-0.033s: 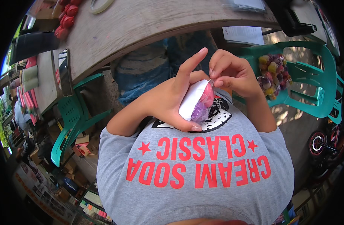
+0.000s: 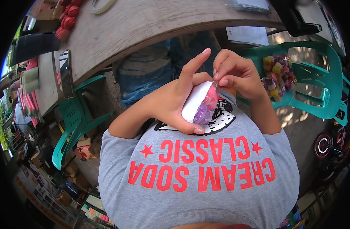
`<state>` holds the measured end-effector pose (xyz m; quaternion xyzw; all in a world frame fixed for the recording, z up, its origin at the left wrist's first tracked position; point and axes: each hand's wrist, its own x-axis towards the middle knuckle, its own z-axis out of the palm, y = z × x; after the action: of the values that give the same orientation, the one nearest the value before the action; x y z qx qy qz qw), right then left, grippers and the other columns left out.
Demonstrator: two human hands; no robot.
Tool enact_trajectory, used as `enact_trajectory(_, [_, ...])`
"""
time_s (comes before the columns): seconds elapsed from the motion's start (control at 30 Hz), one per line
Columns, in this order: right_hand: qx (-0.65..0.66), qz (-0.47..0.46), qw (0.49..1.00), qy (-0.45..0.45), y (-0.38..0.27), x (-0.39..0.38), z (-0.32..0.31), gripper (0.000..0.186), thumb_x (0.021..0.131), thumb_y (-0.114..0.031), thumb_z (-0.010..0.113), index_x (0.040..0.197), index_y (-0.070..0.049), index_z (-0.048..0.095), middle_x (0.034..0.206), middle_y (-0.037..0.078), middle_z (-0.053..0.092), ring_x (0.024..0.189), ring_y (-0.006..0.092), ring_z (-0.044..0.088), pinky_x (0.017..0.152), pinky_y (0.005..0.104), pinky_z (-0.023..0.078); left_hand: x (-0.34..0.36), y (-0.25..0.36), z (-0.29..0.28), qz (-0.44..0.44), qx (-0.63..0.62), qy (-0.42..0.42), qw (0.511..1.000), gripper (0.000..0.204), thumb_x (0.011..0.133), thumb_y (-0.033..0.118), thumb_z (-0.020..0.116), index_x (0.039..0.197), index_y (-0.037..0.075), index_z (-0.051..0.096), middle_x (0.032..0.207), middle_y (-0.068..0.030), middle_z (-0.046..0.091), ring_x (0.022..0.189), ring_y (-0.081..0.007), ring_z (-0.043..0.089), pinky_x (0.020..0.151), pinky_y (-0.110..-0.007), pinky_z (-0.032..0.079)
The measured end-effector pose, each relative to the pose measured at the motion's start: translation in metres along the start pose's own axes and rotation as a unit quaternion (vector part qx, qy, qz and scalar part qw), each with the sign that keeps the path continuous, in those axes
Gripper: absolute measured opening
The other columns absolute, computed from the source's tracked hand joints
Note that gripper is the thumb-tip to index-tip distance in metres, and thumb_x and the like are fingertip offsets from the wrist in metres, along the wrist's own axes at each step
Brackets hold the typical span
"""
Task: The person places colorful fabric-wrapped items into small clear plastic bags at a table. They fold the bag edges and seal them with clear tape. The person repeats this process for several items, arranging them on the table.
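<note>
A small clear plastic packet with pink and purple pieces inside and a white paper panel on one side lies in front of my chest. My left hand is curled around the white side, its thumb at the packet's lower end and its index finger stretched up, off the packet. With thumb and forefinger, my right hand pinches the clear film at the packet's upper edge. What kind of pieces the film covers cannot be made out.
Ahead stands a wooden table with a tape roll and red wrapped bundles. A phone rests near its left edge. A bag of many-coloured pieces sits on the green plastic chair at right. Another green chair stands left.
My right fingers have shifted very slightly at the film's edge. Both hands keep their hold on the packet.
</note>
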<state>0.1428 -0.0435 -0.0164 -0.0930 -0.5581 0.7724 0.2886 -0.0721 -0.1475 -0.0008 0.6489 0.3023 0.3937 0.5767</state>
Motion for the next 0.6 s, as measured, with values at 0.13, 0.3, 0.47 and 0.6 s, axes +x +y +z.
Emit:
enact_trajectory(0.13, [-0.123, -0.071, 0.99, 0.006, -0.008, 0.006, 0.0, 0.01, 0.086, -0.001, 0.074, 0.096, -0.003, 0.076, 0.104, 0.006, 0.058, 0.093, 0.0129, 0.058, 0.08, 0.0248, 0.048, 0.001, -0.001, 0.001, -0.012, -0.068, 0.002, 0.998, 0.142, 0.068, 0.038, 0.087, 0.157, 0.011, -0.02, 0.113, -0.0224, 0.061, 0.101, -0.0329, 0.064, 0.092, -0.039, 0.048])
enact_trajectory(0.3, [-0.129, -0.13, 0.983, 0.008, -0.007, 0.012, -0.001, 0.013, 0.085, -0.002, 0.076, 0.098, -0.002, 0.075, 0.107, 0.007, 0.058, 0.094, 0.0145, 0.058, 0.082, 0.0266, 0.048, 0.005, -0.008, 0.0, 0.006, -0.18, 0.017, 0.983, 0.142, 0.07, 0.043, 0.086, 0.157, 0.013, -0.023, 0.113, -0.0219, 0.06, 0.105, -0.0313, 0.062, 0.095, -0.04, 0.046])
enact_trajectory(0.47, [-0.005, -0.1, 0.993, 0.061, 0.005, 0.012, 0.016, 0.013, 0.083, -0.002, 0.078, 0.095, -0.002, 0.074, 0.106, 0.008, 0.058, 0.097, 0.016, 0.058, 0.084, 0.0279, 0.048, 0.005, -0.002, 0.006, -0.033, -0.287, 0.044, 0.956, 0.143, 0.07, 0.047, 0.085, 0.157, 0.014, -0.024, 0.118, -0.0227, 0.058, 0.111, -0.0312, 0.06, 0.099, -0.041, 0.044])
enact_trajectory(0.6, [-0.015, -0.115, 0.993, 0.017, 0.01, 0.013, 0.007, 0.011, 0.084, -0.005, 0.078, 0.095, -0.003, 0.074, 0.104, 0.009, 0.059, 0.1, 0.0156, 0.058, 0.084, 0.028, 0.048, 0.002, -0.007, 0.001, -0.014, -0.272, 0.007, 0.962, 0.144, 0.07, 0.047, 0.086, 0.157, 0.013, -0.023, 0.123, -0.0243, 0.056, 0.115, -0.0324, 0.058, 0.101, -0.042, 0.042])
